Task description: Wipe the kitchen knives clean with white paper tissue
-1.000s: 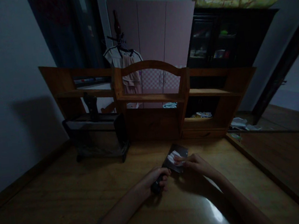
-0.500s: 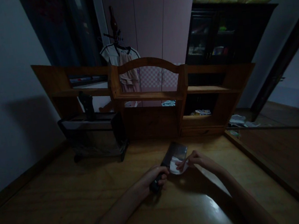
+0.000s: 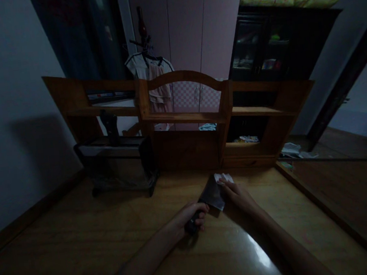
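Note:
My left hand (image 3: 194,215) is wrapped round the black handle of a cleaver (image 3: 212,195), whose broad dark blade points away from me and to the right above the wooden surface. My right hand (image 3: 233,191) presses a white tissue (image 3: 223,178) against the far end of the blade. The fingers of that hand are closed on the tissue, and part of it is hidden beneath them. To the left stands a knife block (image 3: 117,164) with a black handle (image 3: 110,125) sticking up from its top.
A wooden shelf unit (image 3: 184,119) runs along the back of the wooden tabletop (image 3: 115,241). A wall (image 3: 13,142) closes off the left side. A raised wooden edge (image 3: 321,201) borders the right side. Hanging clothes (image 3: 158,81) and cabinets stand beyond.
My right hand has slid the tissue from the near part of the blade up to its far end. The left hand keeps its hold on the cleaver, almost unmoved.

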{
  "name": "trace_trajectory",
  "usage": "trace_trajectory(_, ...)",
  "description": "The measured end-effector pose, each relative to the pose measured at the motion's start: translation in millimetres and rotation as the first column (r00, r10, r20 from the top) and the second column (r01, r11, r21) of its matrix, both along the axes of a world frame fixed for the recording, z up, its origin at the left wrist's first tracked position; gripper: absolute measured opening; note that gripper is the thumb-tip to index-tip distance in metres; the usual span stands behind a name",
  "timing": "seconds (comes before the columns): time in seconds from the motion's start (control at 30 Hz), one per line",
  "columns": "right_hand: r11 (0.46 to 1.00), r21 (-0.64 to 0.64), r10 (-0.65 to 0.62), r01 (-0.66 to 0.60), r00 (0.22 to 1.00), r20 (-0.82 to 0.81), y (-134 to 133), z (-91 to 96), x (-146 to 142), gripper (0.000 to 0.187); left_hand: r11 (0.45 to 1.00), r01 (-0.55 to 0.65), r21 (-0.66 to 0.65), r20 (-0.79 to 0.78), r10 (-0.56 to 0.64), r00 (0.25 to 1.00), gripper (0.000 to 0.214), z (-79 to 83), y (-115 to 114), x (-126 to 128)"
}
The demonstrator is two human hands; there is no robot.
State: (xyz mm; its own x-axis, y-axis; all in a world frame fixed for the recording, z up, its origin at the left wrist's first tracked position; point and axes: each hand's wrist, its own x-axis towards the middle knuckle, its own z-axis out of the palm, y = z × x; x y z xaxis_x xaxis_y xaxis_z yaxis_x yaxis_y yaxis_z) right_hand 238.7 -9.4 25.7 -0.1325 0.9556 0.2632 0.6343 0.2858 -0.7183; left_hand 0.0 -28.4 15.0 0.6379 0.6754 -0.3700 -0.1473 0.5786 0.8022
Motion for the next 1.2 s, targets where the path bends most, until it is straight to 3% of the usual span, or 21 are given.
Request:
trace_trajectory(0.17,0.989,-0.005,0.149,-0.149,0.988,0.028,-7.5,6.6,-17.0,0.048,1.0,-0.003,0.011,0.004,0.003,1.0,0.017,-1.1,-0.1,0.7)
trace_trajectory(0.37,0.943,-0.098,0.303,-0.319,0.941,-0.151,-23.6,27.0,-27.1,0.048,1.0,-0.007,0.001,-0.012,0.007,1.0,0.018,1.7,-0.7,0.8)
trace_trajectory(0.57,0.878,-0.183,0.358,-0.443,0.86,-0.364,-30.3,35.0,-36.6,0.044,1.0,-0.016,-0.004,0.0,0.016,1.0,0.018,7.7,-3.0,1.3)
trace_trajectory(0.7,0.858,-0.211,0.354,-0.468,0.837,-0.418,-30.3,39.9,-31.1,0.036,1.0,-0.023,0.003,-0.023,0.023,0.999,0.021,11.5,-4.3,2.1)
trace_trajectory(0.93,0.897,-0.196,0.333,-0.396,0.898,-0.287,-24.8,34.8,-26.0,0.041,1.0,0.011,-0.008,-0.001,-0.011,1.0,0.019,10.7,-3.8,0.5)
trace_trajectory(1.07,0.941,-0.063,0.326,-0.334,0.939,-0.106,-16.9,19.6,-21.9,0.045,1.0,-0.006,-0.026,-0.006,0.006,1.0,0.018,6.0,-2.7,0.0)
trace_trajectory(1.2,0.974,0.041,0.216,-0.222,0.969,0.116,-4.9,6.4,-10.8,0.045,1.0,-0.012,0.003,0.003,0.012,1.0,0.016,2.3,-1.6,-0.1)
